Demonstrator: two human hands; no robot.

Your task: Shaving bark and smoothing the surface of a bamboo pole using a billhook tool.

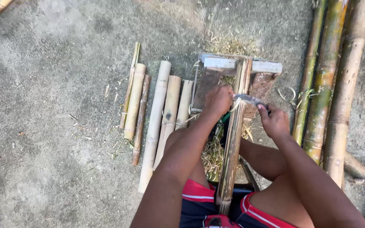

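Rough grey concrete [55, 126] fills the view, scattered with pale shavings and splinters. Seated above it, a person works a long split bamboo strip [234, 135] that runs from between the knees up onto a small wooden stand [216, 78], its far end resting beside a grey crossbar [267, 66]. The left hand [218, 100] is closed over the strip and the near end of a curved blade [246, 99] — just which of the two its fingers clamp I cannot tell. The right hand [274, 121] is wrapped tight round the blade's dark handle, so the blade lies across the strip between both hands.

To the left of the stand lies a row of cut bamboo pieces [159, 122], side by side and mostly touching, pale and of mixed thickness (the thinnest sit furthest left). On the right, long green-and-yellow poles [324, 84] run up past the top edge, close by the right forearm, leaving little room there. A heap of curled shavings [213, 154] sits under the strip, between the legs. The open ground is on the left — bare concrete out to the frame's edge, with one stray bamboo stub [0, 6] in the top corner.
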